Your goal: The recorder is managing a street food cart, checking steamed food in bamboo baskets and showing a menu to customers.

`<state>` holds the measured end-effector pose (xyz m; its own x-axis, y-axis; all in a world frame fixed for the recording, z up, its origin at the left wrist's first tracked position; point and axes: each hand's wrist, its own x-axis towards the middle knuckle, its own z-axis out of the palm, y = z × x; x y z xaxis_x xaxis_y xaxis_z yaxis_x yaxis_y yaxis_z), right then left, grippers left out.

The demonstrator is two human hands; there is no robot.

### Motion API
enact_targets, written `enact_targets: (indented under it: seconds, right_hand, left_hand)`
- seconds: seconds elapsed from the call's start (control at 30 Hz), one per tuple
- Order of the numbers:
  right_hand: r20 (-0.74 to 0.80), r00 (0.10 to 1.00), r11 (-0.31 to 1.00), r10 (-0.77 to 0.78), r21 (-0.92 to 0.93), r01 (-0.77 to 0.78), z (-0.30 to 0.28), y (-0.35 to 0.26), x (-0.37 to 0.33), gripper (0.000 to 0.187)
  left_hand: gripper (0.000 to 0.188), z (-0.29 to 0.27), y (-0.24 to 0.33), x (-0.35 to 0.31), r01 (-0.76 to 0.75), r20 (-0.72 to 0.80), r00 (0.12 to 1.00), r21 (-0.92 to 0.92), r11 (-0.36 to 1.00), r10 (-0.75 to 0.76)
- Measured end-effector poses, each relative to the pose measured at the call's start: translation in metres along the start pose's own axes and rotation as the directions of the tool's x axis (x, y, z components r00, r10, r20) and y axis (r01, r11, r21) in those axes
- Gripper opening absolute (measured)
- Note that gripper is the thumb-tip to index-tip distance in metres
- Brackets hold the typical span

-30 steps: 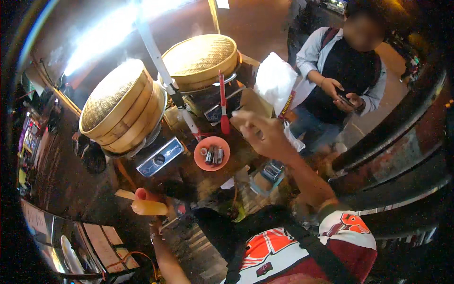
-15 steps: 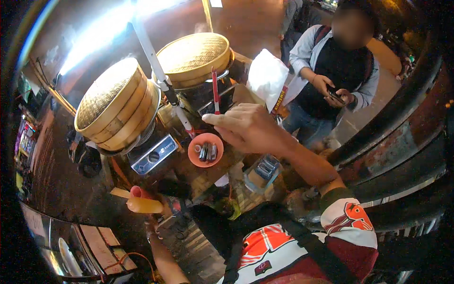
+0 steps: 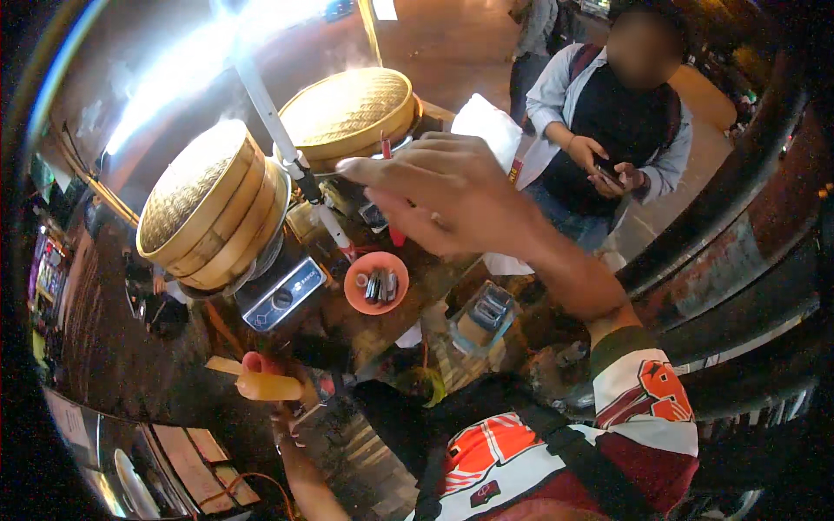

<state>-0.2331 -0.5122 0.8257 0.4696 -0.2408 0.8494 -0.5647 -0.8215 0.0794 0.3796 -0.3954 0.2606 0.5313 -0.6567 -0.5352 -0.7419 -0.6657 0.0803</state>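
Observation:
My right hand [image 3: 447, 195] is raised over the stall counter with its fingers stretched to the left, seemingly holding nothing. Behind it a slim red stick-like thing [image 3: 387, 146] shows partly. Just below the fingers sits an orange bowl [image 3: 352, 300] with several small dark and silvery pieces inside. My left hand [image 3: 285, 424] is low on the left, dim and largely hidden, beneath a yellow squeeze bottle [image 3: 269, 386] and a pinkish-red bottle [image 3: 252, 361]; whether it grips anything is unclear. Beyond the bowl stand a stacked bamboo steamer [image 3: 208, 213] and another lidded bamboo steamer [image 3: 347, 108], both giving off steam.
A burner with a silver control panel [image 3: 282, 295] is under the left steamer. A white pole [image 3: 265, 95] rises between the steamers. A clear plastic container [image 3: 484, 319] sits to the right. Across the counter, near a white bag [image 3: 486, 122], a person [image 3: 608, 130] holds a phone.
My right hand has moved up and left, and its fingers have spread, covering more of the red stick. The left hand has shifted slightly down. The steamers have not moved on the counter.

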Motion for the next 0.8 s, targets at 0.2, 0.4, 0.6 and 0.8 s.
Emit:
enact_targets:
  seconds: [0.2,0.4,0.6,0.8]
  right_hand:
    - [0.511,0.859,0.999,-0.015,-0.02,0.029,0.062,0.0,-0.012,0.046]
    - [0.152,0.761,0.733,0.63,0.206,-0.648,0.055,0.054,-0.057,0.039]
    - [0.124,0.726,0.669,0.676,0.31,-0.676,0.059,0.044,-0.132,0.016]
    - [0.593,0.415,0.497,0.69,0.029,-0.867,0.118,0.002,-0.317,0.019]
  left_hand:
    - [0.051,0.004,-0.008,-0.002,0.025,0.001,1.0,-0.008,1.0,-0.025]
    - [0.052,-0.002,0.007,0.01,-0.017,0.008,1.0,0.014,1.0,0.017]
    - [0.052,-0.044,0.041,0.045,-0.062,-0.03,0.998,0.032,0.998,0.063]
    - [0.052,-0.042,0.07,0.048,-0.108,-0.014,0.994,0.042,0.993,0.109]
